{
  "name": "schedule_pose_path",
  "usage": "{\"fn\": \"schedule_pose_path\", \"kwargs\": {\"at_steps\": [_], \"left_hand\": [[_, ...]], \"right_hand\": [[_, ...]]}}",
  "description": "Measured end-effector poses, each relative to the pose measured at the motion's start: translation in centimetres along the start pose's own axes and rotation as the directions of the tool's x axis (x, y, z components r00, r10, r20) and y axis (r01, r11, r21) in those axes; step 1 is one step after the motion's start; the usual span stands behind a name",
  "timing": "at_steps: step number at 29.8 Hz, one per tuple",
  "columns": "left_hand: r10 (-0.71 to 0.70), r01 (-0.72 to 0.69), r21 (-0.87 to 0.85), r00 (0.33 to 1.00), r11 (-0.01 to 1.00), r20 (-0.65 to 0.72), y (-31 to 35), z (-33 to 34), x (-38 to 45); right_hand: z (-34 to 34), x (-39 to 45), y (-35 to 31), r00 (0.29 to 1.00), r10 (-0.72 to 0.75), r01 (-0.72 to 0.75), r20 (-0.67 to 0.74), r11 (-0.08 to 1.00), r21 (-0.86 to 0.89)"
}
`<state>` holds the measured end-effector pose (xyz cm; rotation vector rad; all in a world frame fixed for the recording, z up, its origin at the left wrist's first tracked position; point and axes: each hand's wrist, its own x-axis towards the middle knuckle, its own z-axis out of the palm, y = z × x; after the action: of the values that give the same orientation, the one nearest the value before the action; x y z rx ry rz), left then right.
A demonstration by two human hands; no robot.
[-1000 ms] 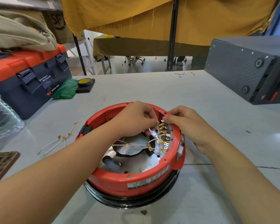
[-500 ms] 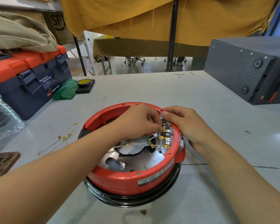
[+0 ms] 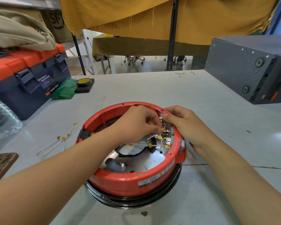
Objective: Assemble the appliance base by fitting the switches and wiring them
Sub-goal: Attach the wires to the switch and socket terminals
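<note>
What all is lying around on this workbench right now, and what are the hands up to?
appliance base: one, red on a black ring, table centre
switch terminals: a row, silver and brass, inside the base's right wall
loose wires: a small bunch, white with brass ends, left of the base
toolbox: one, navy with orange lid, far left
tape roll: one, black and yellow, beside the toolbox
green bag: one, by the toolbox
grey case: one, far right
water bottle: one, clear, left edge
left hand: pinching a connector at the terminals
right hand: steadying the rim

Open: table [image 3: 152, 88] behind base | Blocked left: toolbox [image 3: 28, 82], loose wires [image 3: 55, 142] | Blocked right: grey case [image 3: 250, 70]
</note>
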<state>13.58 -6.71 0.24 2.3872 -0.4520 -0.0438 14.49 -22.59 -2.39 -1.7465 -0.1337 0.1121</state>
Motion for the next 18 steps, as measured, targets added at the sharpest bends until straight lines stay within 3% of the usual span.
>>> {"fn": "schedule_pose_path", "kwargs": {"at_steps": [18], "left_hand": [[0.007,-0.006,0.082,1.0,0.997,-0.012,-0.09,0.31,-0.16]], "right_hand": [[-0.25,0.24,0.21,1.0,-0.017,0.018,0.021,0.999,-0.044]]}}
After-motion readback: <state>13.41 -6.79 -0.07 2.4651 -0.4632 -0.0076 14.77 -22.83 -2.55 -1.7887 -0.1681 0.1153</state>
